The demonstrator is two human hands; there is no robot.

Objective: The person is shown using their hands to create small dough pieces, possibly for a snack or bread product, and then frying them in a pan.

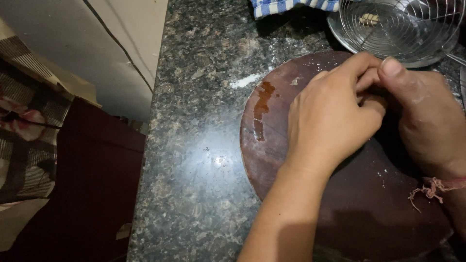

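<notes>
My left hand and my right hand meet over a round dark-brown wooden board on the counter. Their fingers are curled together and touch near the board's far side. Whatever lies between them is hidden by the fingers. A frayed red thread is tied round my right wrist. The board's left part carries a wet, oily streak and a few white flour specks.
The board lies on a speckled dark granite counter with a smear of white flour. A round wire rack on a steel plate stands at the back right, beside a blue-and-white checked cloth. The counter's edge drops off on the left.
</notes>
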